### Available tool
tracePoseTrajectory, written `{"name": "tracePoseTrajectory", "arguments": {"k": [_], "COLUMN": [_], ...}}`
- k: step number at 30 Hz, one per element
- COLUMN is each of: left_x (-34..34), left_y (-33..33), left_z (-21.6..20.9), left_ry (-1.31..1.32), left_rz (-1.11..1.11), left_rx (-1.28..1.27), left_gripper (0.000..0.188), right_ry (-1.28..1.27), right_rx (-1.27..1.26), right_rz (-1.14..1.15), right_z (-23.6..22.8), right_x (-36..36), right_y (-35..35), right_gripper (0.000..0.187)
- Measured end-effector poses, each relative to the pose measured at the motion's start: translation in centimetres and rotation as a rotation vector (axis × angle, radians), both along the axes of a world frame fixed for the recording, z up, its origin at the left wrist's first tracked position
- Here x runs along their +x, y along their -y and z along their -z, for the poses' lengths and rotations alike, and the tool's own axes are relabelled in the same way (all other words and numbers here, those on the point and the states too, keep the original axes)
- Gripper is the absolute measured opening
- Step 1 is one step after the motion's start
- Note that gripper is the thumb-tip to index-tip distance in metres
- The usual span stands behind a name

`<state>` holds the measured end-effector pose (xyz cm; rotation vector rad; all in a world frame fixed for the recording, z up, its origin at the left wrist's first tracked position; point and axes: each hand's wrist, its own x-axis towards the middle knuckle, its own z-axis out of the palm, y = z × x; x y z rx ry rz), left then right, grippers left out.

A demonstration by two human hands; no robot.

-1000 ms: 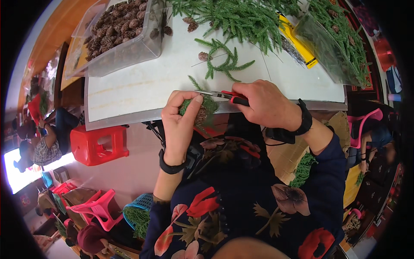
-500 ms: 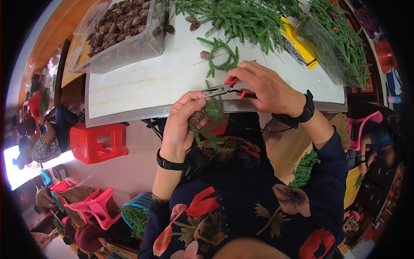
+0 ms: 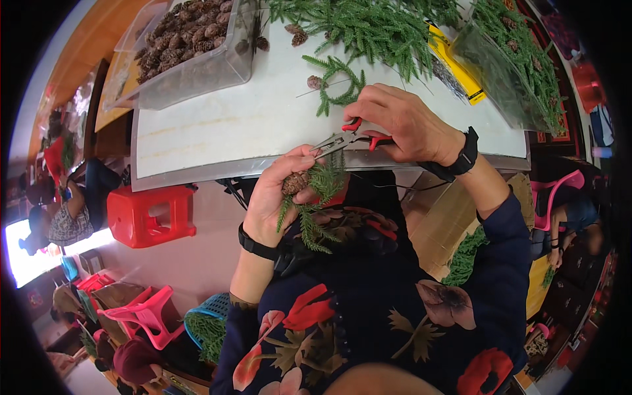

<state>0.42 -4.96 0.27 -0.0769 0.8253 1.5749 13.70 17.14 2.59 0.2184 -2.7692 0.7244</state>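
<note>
My left hand [image 3: 273, 187] is closed around a green artificial pine sprig [image 3: 324, 184] with a brown pine cone [image 3: 295, 182] on it, just off the table's near edge. In my right hand [image 3: 403, 125] are long-nosed pliers [image 3: 342, 141] with red and black handles. Their jaws point left and reach the fingertips of my left hand, above the cone; whether they grip a wire there is too small to tell. Farther back on the table lies a small ring of green sprig [image 3: 337, 82], with a loose pine cone [image 3: 314, 82] beside it.
A clear plastic bin [image 3: 197, 82] full of pine cones stands at the far left of the white table [image 3: 197, 145]. Green sprigs [image 3: 368, 33], a yellow packet [image 3: 457, 66] and a clear bag [image 3: 494, 79] lie at the back. A red stool [image 3: 151, 217] stands left; other people sit farther off.
The pliers' jaws have tilted and come nearer my left fingertips. My left hand has turned the sprig, so the cone has shifted slightly left and the greenery hangs differently.
</note>
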Motion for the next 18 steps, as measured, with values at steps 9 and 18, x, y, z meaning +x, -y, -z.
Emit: {"name": "tracePoseTrajectory", "arguments": {"k": [9,18], "left_x": [0.6,0.9], "left_y": [-0.4,0.0], "left_z": [0.5,0.5], "left_ry": [-0.415,-0.465], "left_rz": [-0.04,-0.075], "left_rx": [-0.024,-0.052], "left_gripper": [0.008,0.01], "right_ry": [0.384,0.193], "right_rx": [-0.093,-0.123], "right_rz": [0.101,0.113], "right_z": [-1.2,-0.4], "right_x": [1.3,2.0], "right_y": [2.3,1.8], "right_gripper": [0.028,0.032]}}
